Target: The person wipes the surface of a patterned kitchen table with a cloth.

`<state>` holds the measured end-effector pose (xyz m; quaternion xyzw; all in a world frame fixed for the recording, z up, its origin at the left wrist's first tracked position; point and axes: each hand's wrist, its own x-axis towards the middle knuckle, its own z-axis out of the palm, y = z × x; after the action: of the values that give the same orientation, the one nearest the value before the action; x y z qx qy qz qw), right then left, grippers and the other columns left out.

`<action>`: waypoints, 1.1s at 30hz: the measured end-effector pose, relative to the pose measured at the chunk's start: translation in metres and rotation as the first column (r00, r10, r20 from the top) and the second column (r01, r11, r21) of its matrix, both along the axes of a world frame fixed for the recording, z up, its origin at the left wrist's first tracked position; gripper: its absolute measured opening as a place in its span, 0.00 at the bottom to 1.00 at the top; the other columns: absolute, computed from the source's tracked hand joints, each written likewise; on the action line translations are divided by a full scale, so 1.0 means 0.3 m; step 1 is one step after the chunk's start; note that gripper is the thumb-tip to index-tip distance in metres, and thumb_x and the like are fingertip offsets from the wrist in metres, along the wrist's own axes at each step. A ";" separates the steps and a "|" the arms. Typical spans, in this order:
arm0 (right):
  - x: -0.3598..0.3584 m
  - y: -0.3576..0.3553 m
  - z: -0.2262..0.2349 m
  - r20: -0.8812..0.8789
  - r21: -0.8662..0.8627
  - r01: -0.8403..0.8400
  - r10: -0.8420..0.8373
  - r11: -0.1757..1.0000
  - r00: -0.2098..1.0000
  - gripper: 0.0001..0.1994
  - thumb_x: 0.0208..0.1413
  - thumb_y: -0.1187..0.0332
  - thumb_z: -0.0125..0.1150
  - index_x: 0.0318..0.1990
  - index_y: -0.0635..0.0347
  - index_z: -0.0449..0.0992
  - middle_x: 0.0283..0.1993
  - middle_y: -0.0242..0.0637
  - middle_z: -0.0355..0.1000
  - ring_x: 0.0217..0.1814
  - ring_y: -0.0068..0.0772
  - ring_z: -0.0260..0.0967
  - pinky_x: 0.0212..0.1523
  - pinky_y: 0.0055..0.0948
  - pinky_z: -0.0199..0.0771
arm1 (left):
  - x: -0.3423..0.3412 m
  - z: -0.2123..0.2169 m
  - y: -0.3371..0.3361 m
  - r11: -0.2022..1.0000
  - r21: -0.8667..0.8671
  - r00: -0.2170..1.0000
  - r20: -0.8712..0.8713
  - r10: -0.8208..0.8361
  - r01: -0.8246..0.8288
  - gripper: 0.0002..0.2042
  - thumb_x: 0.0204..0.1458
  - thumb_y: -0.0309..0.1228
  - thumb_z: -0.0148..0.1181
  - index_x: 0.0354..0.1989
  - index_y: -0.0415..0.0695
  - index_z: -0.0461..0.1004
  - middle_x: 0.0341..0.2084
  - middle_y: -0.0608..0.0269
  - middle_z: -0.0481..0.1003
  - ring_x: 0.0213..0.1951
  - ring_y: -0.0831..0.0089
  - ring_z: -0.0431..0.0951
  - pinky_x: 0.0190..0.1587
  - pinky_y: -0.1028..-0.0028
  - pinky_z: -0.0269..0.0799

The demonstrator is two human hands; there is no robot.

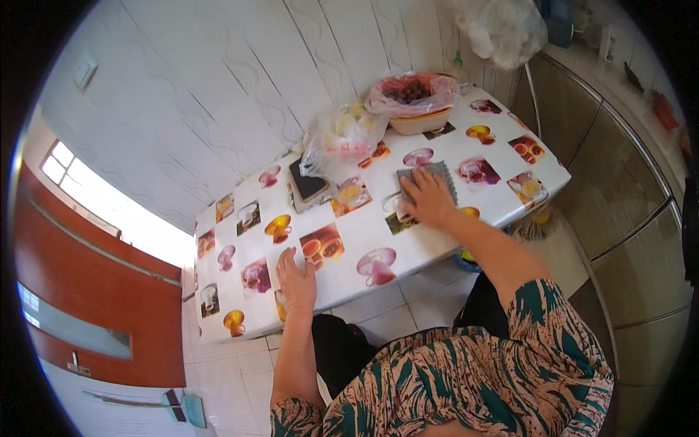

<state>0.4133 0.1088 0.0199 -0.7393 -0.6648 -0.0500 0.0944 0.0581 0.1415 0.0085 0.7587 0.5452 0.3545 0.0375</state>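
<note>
A grey cloth lies on the patterned tablecloth, under my right hand. That hand rests flat on it with its fingers spread, pressing from above rather than wrapped round it. My left hand is laid on the table near its front edge, fingers stretched out and nothing in them. Between the hands and the wall, a dark-screened phone sits on top of a pale, flat item. Right beside the phone is a clear plastic bag with yellowish contents, which cannot be made out clearly.
At the back of the table stands a cream basin lined with a pink bag of grapes. Behind it is a clear bottle. Cabinets flank the right side; a brush is below the table's right end. A reddish-brown door stands left.
</note>
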 end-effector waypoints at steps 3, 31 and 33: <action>-0.055 -0.120 -0.028 -0.031 0.075 -0.132 0.135 0.988 0.990 0.34 0.59 0.46 0.51 0.69 0.51 0.57 0.73 0.48 0.49 0.76 0.47 0.42 0.72 0.47 0.42 | 0.005 -0.042 -0.011 0.996 -0.054 0.993 -0.101 0.064 -0.070 0.21 0.53 0.35 0.57 0.53 0.39 0.69 0.56 0.52 0.67 0.60 0.54 0.63 0.62 0.58 0.56; 0.220 -0.380 0.012 -0.036 0.065 -0.006 0.008 0.998 0.999 0.32 0.55 0.56 0.59 0.67 0.51 0.61 0.72 0.46 0.52 0.74 0.46 0.48 0.69 0.48 0.50 | 0.029 -0.009 -0.027 0.996 -0.041 0.991 -0.107 0.080 -0.085 0.21 0.52 0.34 0.58 0.54 0.38 0.68 0.56 0.51 0.66 0.60 0.53 0.63 0.62 0.58 0.56; 0.398 -0.353 -0.040 0.054 0.162 0.205 -0.216 0.965 0.975 0.31 0.59 0.52 0.53 0.67 0.52 0.60 0.71 0.47 0.53 0.72 0.49 0.51 0.67 0.50 0.51 | 0.053 -0.014 -0.025 0.996 -0.045 0.994 -0.087 0.070 -0.074 0.21 0.51 0.34 0.59 0.53 0.38 0.68 0.56 0.50 0.66 0.60 0.52 0.63 0.62 0.57 0.56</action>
<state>0.5327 0.0028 0.0078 -0.7940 -0.5795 -0.1375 0.1220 0.0739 0.1341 0.0043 0.7518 0.5818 0.3096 0.0198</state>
